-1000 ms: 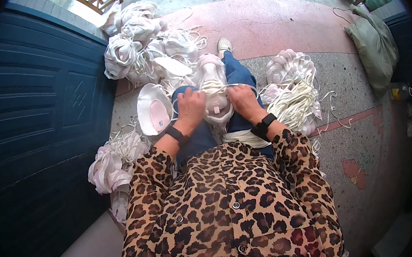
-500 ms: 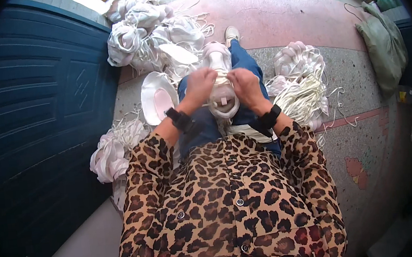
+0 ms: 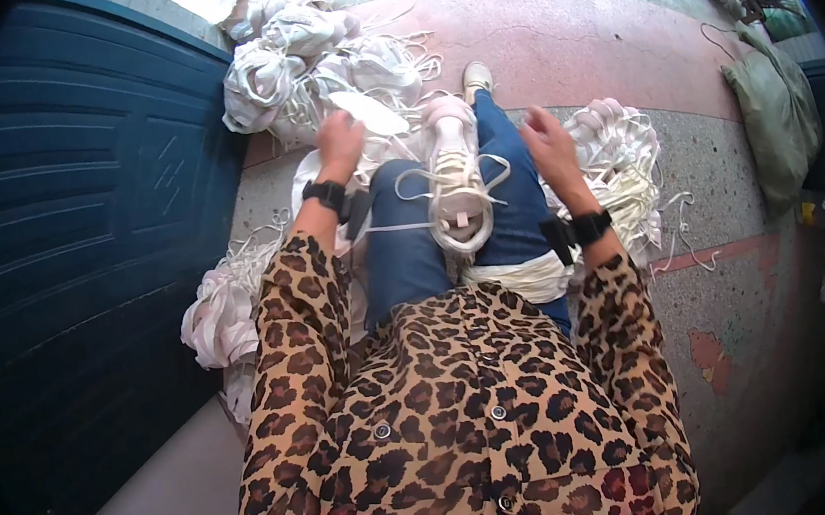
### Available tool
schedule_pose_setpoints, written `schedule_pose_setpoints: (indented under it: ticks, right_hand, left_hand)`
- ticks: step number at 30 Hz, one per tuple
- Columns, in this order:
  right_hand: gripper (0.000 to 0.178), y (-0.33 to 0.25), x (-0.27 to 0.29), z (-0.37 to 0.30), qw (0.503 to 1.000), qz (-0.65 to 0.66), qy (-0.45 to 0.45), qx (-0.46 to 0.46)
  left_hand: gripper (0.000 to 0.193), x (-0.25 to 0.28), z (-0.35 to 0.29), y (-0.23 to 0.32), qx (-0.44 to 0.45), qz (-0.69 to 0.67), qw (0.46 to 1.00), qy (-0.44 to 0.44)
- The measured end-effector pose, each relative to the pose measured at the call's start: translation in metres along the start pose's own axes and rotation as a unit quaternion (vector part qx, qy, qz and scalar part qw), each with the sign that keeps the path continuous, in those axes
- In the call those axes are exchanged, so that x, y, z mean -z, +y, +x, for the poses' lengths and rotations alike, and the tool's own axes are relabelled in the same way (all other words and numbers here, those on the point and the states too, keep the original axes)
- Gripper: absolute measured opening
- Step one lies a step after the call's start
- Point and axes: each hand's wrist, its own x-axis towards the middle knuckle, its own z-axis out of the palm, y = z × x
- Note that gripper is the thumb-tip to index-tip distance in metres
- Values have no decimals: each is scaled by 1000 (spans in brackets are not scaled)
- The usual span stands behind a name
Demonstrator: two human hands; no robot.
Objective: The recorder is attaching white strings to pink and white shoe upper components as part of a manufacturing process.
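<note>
A white and pale pink sneaker (image 3: 454, 153) rests between my knees, toe pointing away from me. Its cream shoelace (image 3: 413, 185) forms a loop on each side, and one strand stretches left across my leg. My left hand (image 3: 341, 144) is raised beyond my left knee, beside a white sole-shaped piece (image 3: 372, 113). Its fingers look bent and smeared, so I cannot tell its grip. To the right of the shoe, my right hand (image 3: 550, 146) is lifted with loosely bent fingers, thumb apart, and nothing visible in it. Both hands are off the sneaker.
White shoe uppers (image 3: 282, 70) with dangling laces are heaped at the far left. More uppers (image 3: 611, 141) lie by my right leg, others (image 3: 223, 323) at the near left. A bundle of cream laces (image 3: 526, 281) crosses my right thigh. A blue door (image 3: 77, 222) stands left, a greenish sack (image 3: 770, 119) right.
Both hands have let go of the shoelace and moved apart, left hand outward left and right hand outward right. The lace loops now show on the sneaker.
</note>
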Motion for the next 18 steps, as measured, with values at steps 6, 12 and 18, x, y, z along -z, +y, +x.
schedule_pose_setpoints:
  ticks: [6, 12, 18]
  right_hand:
    - [32, 125, 54, -114, 983, 30, -15, -181]
    - [27, 76, 31, -95, 989, 19, -6, -147]
    - [24, -87, -53, -61, 981, 78, -178, -3]
  left_hand:
    - [47, 63, -100, -178, 198, 96, 970, -100]
    - [32, 87, -133, -193, 224, 52, 972, -57]
    - [13, 214, -51, -58, 312, -274, 910, -15]
